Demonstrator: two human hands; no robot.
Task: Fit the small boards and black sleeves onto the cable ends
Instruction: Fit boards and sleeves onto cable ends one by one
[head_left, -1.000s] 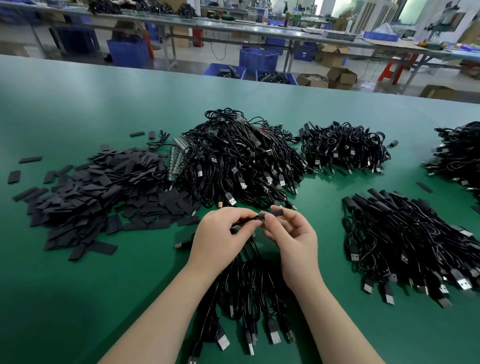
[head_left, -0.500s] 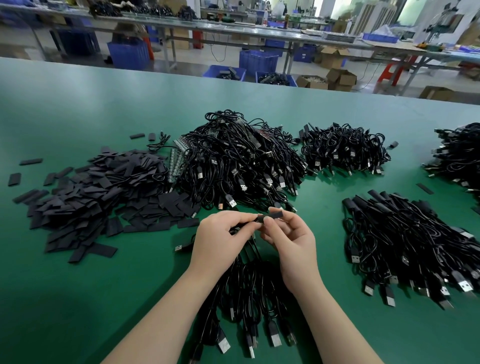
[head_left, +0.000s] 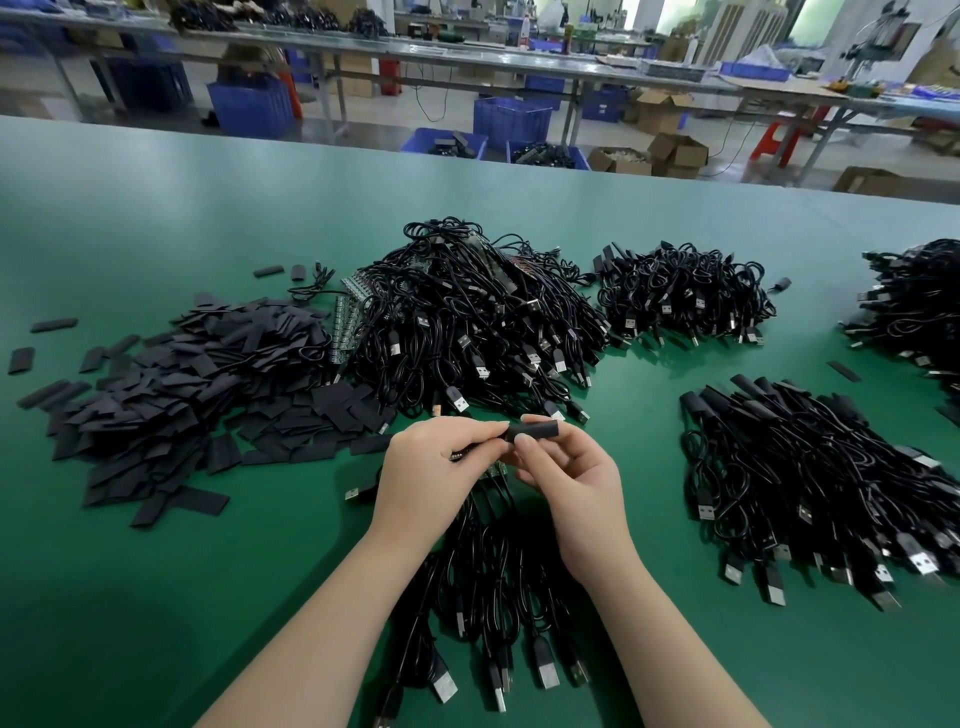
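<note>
Green work table (head_left: 156, 597) in a factory hall, more benches w/ blue crates (head_left: 511, 122) and cardboard boxes (head_left: 675, 153) behind it.

Nearest: a bundle of black USB cables (head_left: 498, 613) lies under and between the forearms, plugs pointing toward the viewer. Just above it both hands meet mid-table. Left hand (head_left: 431, 473) has its fingers curled round a cable end; something small shows under the palm, prob. a board, can't tell for sure. Right hand (head_left: 576, 483) pinches a black sleeve (head_left: 535, 431) betw. thumb and fingers; the sleeve lies roughly level, its left end touching the left fingertips, its right end sticking out free. Whether the cable end is already inside the sleeve is hidden.

To the right, well apart from the hands, a pile of cables with sleeves fitted (head_left: 810, 478). To the left, a spread heap of flat loose sleeves (head_left: 171, 384), a few strays round its edges.

Further back, centre: the biggest cable heap (head_left: 467, 322), w/ strips of small boards (head_left: 348, 322) at its left edge, betw. it and the sleeve heap. Right of that a smaller cable pile (head_left: 680, 296), and another pile (head_left: 919, 306) cut off at the right edge.
</note>
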